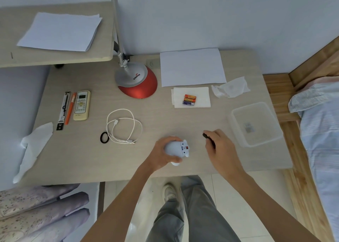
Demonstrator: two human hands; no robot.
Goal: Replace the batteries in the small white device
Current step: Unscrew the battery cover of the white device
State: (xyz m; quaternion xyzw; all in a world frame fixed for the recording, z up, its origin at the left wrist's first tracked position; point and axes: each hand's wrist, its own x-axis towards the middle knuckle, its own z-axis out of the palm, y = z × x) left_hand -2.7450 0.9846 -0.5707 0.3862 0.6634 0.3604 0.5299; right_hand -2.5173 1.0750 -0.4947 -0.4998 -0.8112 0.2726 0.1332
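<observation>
Nearest you, your left hand is wrapped around the small rounded white plastic device, underside up with a tiny red switch showing, near the desk's front edge. Your right hand is just right of it, closed on a slim dark tool. Left of the device sit a coiled white cable and a black hair tie; right, a clear plastic tub. Farther back, orange and purple batteries lie on a white napkin, beside the red-and-silver lamp base.
</observation>
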